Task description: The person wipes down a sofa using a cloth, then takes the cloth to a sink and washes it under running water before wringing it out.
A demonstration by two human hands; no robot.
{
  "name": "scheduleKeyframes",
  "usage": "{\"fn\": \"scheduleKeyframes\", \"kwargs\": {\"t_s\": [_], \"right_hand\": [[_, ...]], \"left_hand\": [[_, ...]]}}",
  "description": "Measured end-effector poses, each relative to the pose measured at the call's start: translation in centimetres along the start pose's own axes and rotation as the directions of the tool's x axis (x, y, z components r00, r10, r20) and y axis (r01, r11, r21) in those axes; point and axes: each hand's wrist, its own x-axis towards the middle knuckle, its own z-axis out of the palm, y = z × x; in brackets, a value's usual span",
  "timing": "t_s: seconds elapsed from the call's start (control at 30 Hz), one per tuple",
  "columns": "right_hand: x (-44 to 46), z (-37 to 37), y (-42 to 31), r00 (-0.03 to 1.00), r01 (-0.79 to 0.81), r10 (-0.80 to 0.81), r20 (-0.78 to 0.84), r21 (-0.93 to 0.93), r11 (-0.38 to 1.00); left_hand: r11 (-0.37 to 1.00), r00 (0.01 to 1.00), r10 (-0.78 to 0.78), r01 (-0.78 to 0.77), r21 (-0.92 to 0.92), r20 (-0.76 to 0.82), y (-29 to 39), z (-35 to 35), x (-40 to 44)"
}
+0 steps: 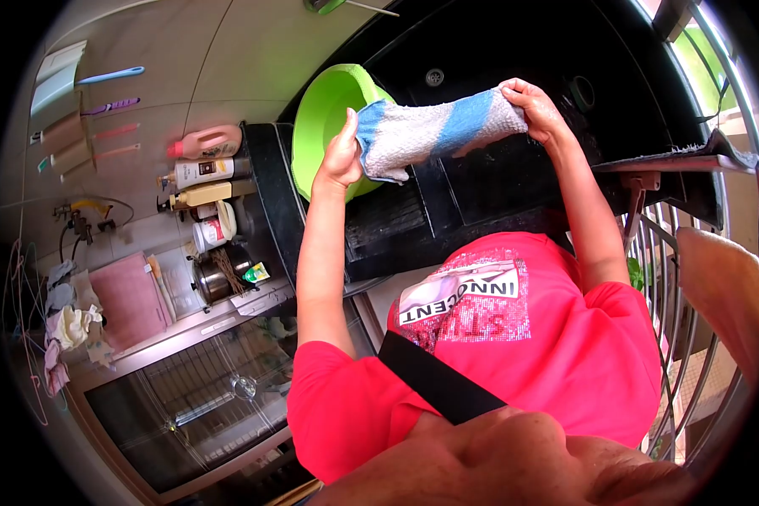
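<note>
A knitted cloth piece point(438, 131), grey-white with blue bands, is stretched between my two hands above a black sink. My left hand point(341, 156) grips its blue left end, thumb up and the fingers mostly behind the fabric. At the right end my right hand point(533, 108) pinches the upper corner. Behind the left end of the cloth, a bright green basin point(320, 110) stands tilted at the sink's left side.
The black sink point(497, 181) has a drain point(434, 78). Bottles point(207, 171), a pink container point(211, 142) and a metal pot point(219, 274) line the left ledge. Brushes point(111, 75) hang on the tiled wall. Railings point(666, 278) stand at the right.
</note>
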Motion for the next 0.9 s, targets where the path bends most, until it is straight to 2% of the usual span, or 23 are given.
{"fn": "scheduleKeyframes", "kwargs": {"t_s": [0.07, 0.13, 0.2, 0.23, 0.3, 0.33, 0.4, 0.43, 0.47, 0.53, 0.6, 0.67, 0.73, 0.8, 0.87, 0.9], "right_hand": [[0.4, -0.5, 0.6, 0.999, 0.002, 0.000, -0.034, 0.043, 0.999], [1.0, -1.1, 1.5, 0.998, -0.001, 0.005, -0.056, 0.067, 0.998], [1.1, -1.2, 1.8, 0.997, -0.005, 0.012, -0.080, 0.090, 0.996], [1.0, -1.2, 2.0, 0.995, 0.005, 0.004, -0.099, 0.091, 0.996], [0.7, -1.0, 2.2, 0.993, 0.013, -0.002, -0.117, 0.092, 0.996], [0.5, -1.0, 2.2, 0.992, -0.033, 0.038, -0.119, 0.043, 0.999], [-0.3, -0.3, 2.2, 0.989, -0.080, 0.079, -0.124, -0.006, 0.997], [-0.6, 0.3, 2.4, 0.988, -0.031, -0.010, -0.152, -0.264, 0.964], [-0.7, 0.7, 2.5, 0.982, 0.012, -0.104, -0.155, -0.505, 0.863], [-0.7, 0.5, 4.1, 0.983, 0.119, -0.182, -0.038, -0.621, 0.775], [-2.0, 2.5, 3.6, 0.983, 0.185, -0.146, 0.114, -0.649, 0.738], [-3.9, 5.6, 2.0, 0.958, 0.244, -0.072, 0.277, -0.658, 0.712], [-4.0, 7.1, 3.1, 0.900, 0.367, -0.142, 0.411, -0.542, 0.756], [-4.0, 8.5, 3.1, 0.918, 0.364, -0.201, 0.343, -0.522, 0.772], [-2.5, 8.5, 3.3, 0.962, 0.266, -0.185, 0.202, -0.536, 0.801], [-2.2, 8.4, 2.8, 0.940, 0.336, -0.270, 0.207, -0.442, 0.832]], "left_hand": [[0.979, 0.999, 0.032, -0.023, -0.202, 0.042, -0.4, 1.3, -0.2], [0.970, 0.999, 0.024, -0.014, -0.244, 0.037, -0.9, 2.2, -0.2], [0.922, 0.993, 0.070, -0.027, -0.386, 0.096, -1.2, 3.3, -0.2], [0.930, 0.995, 0.091, -0.075, -0.361, 0.028, -1.2, 4.1, -0.1], [0.919, 0.994, 0.113, -0.107, -0.379, -0.008, -1.9, 4.3, 0.2], [0.908, 0.990, 0.135, -0.141, -0.395, -0.042, -2.1, 4.3, 0.3], [0.890, 0.986, 0.165, -0.148, -0.431, 0.003, -2.1, 4.6, 0.2], [0.870, 0.988, 0.156, -0.146, -0.470, -0.016, -2.2, 4.6, 0.2], [0.849, 0.988, 0.147, -0.145, -0.508, -0.035, -2.3, 4.5, 0.3], [0.851, 0.985, 0.149, -0.171, -0.497, -0.084, -2.5, 4.4, 0.4], [0.791, 0.990, 0.136, -0.121, -0.599, -0.021, -2.4, 4.4, 0.1], [0.793, 0.989, 0.148, -0.136, -0.594, -0.029, -2.6, 4.2, 0.3], [0.775, 0.982, 0.190, -0.164, -0.610, -0.023, -2.9, 3.9, 0.4], [0.788, 0.981, 0.184, -0.187, -0.586, -0.065, -2.9, 4.2, 0.2], [0.771, 0.983, 0.147, -0.183, -0.610, -0.108, -2.8, 4.2, 0.1], [0.771, 0.982, 0.151, -0.188, -0.608, -0.112, -2.8, 4.2, -0.1]]}}
